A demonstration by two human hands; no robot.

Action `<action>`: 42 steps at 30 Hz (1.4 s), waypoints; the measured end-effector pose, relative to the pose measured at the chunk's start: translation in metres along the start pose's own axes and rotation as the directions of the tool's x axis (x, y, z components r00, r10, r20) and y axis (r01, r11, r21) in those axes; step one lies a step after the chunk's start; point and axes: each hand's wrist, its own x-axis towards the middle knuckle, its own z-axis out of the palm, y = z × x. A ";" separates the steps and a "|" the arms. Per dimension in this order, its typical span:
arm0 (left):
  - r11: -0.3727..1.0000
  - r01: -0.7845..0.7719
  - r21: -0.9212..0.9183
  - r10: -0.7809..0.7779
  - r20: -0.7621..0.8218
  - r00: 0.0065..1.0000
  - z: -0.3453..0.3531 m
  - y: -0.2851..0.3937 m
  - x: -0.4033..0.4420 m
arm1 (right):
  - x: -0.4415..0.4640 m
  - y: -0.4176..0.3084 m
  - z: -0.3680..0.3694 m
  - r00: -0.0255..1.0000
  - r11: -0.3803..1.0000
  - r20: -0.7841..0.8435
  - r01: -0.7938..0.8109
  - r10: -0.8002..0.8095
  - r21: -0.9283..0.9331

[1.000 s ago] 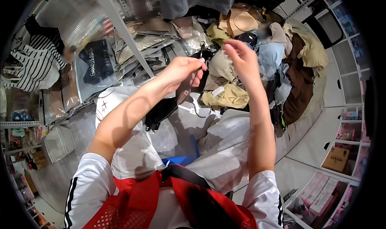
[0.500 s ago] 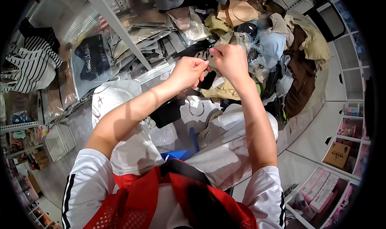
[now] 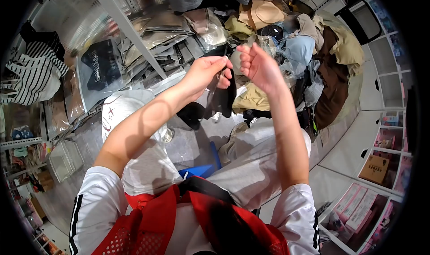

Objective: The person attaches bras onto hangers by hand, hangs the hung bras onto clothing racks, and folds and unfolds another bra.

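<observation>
Black garment (image 3: 227,93): hanging from the left hand over the floor, in front of the knees; its full shape cannot be told.
Left hand (image 3: 209,75): closed, thumb and fingers pinching the garment's upper end.
Right hand (image 3: 261,66): raised just beside the left and apart from it, fingers half curled; cannot tell whether it grips anything.
Floor (image 3: 62,203): grey, showing along the left shelving and between the legs, where a blue object (image 3: 197,171) lies.
Clothes pile (image 3: 333,96): beige, yellow, light blue and brown pieces heaped beyond the hands, its right edge near the white cabinets (image 3: 342,140).
Left shelving: a white post (image 3: 127,31) rises before stacked clear-bagged garments (image 3: 165,35); striped cloth (image 3: 36,75) sits toward the left edge.
Lettering: pale letters on a dark packaged piece (image 3: 99,66), too unclear to read; dark print on the cardboard box (image 3: 375,167) in the right shelving, too small to read.
Trouser leg (image 3: 127,105): pale, with reddish cross-shaped marks at the left knee.
Open room: bare floor between the legs and left of the left knee, beside a clear bin (image 3: 66,160); beyond the hands, the pile crowds close.
</observation>
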 end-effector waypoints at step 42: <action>0.311 -0.479 0.821 0.766 0.082 0.637 -0.036 0.035 0.022 | -0.032 -0.034 0.018 0.696 -0.107 0.099 0.031 -0.711 -0.994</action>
